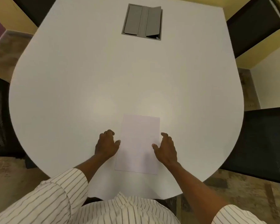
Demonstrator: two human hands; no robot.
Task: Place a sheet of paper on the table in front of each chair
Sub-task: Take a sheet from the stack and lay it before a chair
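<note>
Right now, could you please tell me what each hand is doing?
Left hand: open, fingers curled, thumb at the paper's left edge.
Right hand: open, thumb on the paper's right edge.

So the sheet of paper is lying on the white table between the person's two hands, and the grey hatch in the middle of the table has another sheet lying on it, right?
Not quite. The head view shows the paper lying on the white table between the left hand and the right hand, but the grey hatch has nothing on it. Only one sheet is visible.

Sheet (pixel 138 143) on table (pixel 87 78) near edge — hands flank it.
</note>
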